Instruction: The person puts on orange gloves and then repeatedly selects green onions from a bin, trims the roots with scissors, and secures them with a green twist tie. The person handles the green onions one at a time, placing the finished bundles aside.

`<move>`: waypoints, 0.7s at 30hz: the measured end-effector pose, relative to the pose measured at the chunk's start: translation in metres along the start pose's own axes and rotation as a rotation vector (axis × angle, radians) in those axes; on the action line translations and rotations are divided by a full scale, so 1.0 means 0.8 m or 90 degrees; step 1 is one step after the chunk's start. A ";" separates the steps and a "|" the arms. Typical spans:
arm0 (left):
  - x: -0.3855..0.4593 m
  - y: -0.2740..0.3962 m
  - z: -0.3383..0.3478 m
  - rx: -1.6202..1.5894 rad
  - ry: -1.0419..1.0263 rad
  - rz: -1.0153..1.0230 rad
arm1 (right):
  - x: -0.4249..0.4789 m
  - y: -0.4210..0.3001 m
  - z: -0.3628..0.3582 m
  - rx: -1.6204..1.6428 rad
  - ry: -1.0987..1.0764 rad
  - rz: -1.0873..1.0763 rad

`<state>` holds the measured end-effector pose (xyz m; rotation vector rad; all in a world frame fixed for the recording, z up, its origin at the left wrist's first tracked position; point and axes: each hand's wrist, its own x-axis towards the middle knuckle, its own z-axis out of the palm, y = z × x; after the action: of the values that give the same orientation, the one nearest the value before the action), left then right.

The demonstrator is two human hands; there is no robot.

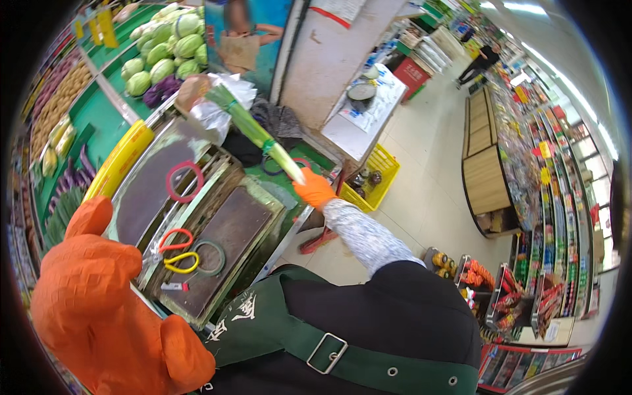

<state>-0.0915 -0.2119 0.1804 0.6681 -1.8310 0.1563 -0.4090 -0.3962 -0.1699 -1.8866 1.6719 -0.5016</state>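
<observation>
My right hand (314, 189), in an orange glove, grips the white end of a bundle of green onions or leeks (254, 131), bound with green tape. My left hand (98, 306), also gloved in orange, is large at the lower left, near the camera; its fingers are bent and I cannot tell whether anything lies in it. On the worktop between them lie scissors (181, 251) with red and yellow handles, a green tape roll (211, 257), a pink-red tape roll (184, 181) and a small white and red item (175, 286).
Cabbages (165, 54) and eggplants (74, 175) fill the green stand at left. A yellow crate (382, 182) stands on the floor beyond my right hand. A white table (363, 128) holds a bowl. Far off, a person (481, 61) stands in the aisle beside shelves.
</observation>
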 end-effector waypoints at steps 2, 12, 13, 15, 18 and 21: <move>0.023 0.000 -0.002 0.039 -0.138 -0.012 | 0.028 0.019 0.027 -0.021 0.025 -0.007; -0.077 -0.016 -0.041 0.094 -0.074 -0.381 | 0.075 0.060 0.136 -0.008 -0.087 -0.045; -0.116 -0.018 -0.047 0.109 -0.028 -0.432 | 0.069 0.037 0.122 0.022 -0.068 -0.077; -0.180 -0.018 -0.068 0.207 -0.097 -0.519 | 0.062 0.023 0.094 0.105 0.035 -0.030; -0.307 0.051 -0.122 0.231 -0.028 -0.739 | 0.044 -0.072 0.082 0.088 0.316 -0.264; -0.406 0.141 -0.142 0.249 0.270 -1.001 | -0.003 -0.187 0.085 0.248 0.229 -0.465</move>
<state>0.0147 0.0480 -0.0482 1.9584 -0.4938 -0.3778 -0.2516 -0.3735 -0.1275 -2.1341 0.9086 -1.4115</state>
